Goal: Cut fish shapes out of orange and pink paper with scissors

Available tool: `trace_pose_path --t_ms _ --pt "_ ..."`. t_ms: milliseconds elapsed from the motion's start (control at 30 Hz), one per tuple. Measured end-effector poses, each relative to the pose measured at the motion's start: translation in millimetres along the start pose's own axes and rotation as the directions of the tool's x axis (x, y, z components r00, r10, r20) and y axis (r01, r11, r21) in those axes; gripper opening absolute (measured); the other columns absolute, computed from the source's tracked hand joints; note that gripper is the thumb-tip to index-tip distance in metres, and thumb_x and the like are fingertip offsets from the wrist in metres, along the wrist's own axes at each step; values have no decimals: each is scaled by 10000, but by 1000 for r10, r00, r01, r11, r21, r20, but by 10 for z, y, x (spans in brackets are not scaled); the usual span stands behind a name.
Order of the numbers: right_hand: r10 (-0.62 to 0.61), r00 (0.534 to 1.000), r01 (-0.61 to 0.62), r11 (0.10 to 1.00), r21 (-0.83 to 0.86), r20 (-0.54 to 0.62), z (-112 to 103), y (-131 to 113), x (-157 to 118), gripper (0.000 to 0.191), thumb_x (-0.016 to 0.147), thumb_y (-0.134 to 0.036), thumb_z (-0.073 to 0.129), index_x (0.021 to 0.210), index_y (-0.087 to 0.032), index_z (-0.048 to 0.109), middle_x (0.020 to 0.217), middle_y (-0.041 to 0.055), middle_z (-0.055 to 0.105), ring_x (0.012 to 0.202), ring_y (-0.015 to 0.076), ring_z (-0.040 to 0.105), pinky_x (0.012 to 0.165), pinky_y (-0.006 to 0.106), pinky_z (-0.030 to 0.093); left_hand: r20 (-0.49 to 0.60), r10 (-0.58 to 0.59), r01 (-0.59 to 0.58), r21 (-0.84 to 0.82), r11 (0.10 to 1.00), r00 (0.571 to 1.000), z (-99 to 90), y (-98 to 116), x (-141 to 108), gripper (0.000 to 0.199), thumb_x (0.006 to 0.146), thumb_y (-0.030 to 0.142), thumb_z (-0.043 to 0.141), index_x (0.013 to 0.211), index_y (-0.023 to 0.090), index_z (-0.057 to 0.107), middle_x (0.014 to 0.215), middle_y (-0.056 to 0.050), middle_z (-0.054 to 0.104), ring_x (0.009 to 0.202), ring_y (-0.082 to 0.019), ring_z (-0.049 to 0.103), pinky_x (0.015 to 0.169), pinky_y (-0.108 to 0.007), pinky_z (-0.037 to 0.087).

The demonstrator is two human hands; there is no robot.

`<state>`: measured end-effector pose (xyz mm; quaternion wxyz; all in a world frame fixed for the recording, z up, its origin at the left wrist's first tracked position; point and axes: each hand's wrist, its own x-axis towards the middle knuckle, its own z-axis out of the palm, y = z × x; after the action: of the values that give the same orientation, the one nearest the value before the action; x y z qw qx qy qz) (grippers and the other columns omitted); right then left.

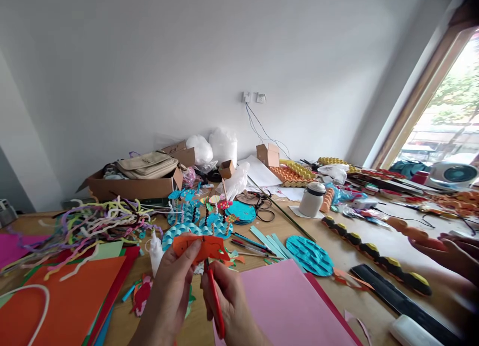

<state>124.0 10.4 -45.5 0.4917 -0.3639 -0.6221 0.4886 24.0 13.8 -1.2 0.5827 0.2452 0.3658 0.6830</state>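
1. Orange paper piece: held up over the table, midway between its left and right sides as framed, toward your near edge. Dark pen marks on it.
2. Your left hand: thumb on top of the paper, other fingers behind, pinched closed on it.
3. Your right hand: fingers curled round the red-handled scissors, grip closed. Blades point up at the paper's lower edge; how far apart they stand, can't tell, your hands and the paper cover too much.
4. Main risk: cutting off the marks. Cause would be the paper twisting in a one-handed pinch, or your thumb covering part of the drawing.
5. Second risk: a nicked left finger. Fingers behind the paper sit near the blades and are probably out of your sight.
6. Third: tearing instead of cutting, if you pull the sheet while the blades bind.
7. Below, near-edge side: pink sheet right of your hands, white glue bottle just left. A wide elbow swing could tip the bottle.
8. Farther toward the far edge: cutouts on sticks standing on turquoise bases. Reaching forward with the scissors could knock them.
9. Right side: another person's hand, well apart from yours; low clash risk. Small scraps could get lost in the clutter.
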Motion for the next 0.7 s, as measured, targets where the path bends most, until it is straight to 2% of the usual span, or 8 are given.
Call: trace_pose_path --t_ms 133,267,467,700 --pt "50 998 -51 998 37 43 3 -41 -12 361 844 -453 465 596 -203 388 495 -72 314 422 75 316 377 172 271 -51 53 -49 72 996 997 29 52 -15 285 515 298 837 695 197 640 611 50 647 607 -117 589 594 -195 460" --pt "66 995 -71 995 66 72 8 -114 -12 404 841 -479 471 562 -200 385 468 -73 321 399 71 325 369 168 285 -87 81 -73 93 993 993 46 86 -40 315 461 306 842 670 195 634 578 54 638 582 -114 568 562 -186 451" --pt "51 996 -58 994 89 78 5 -155 -22 466 845 -549 463 554 -194 389 447 -71 340 400 65 312 376 168 269 10 83 -84 126 989 996 33 95 -73 212 550 279 801 661 196 641 576 61 642 549 -98 558 549 -174 447" --pt "48 996 -56 993 101 81 4 -143 -27 434 863 -511 463 572 -196 393 458 -73 341 402 67 313 378 172 269 4 80 -80 134 988 997 63 116 -93 200 542 257 792 652 200 635 566 57 633 523 -112 565 505 -192 443"
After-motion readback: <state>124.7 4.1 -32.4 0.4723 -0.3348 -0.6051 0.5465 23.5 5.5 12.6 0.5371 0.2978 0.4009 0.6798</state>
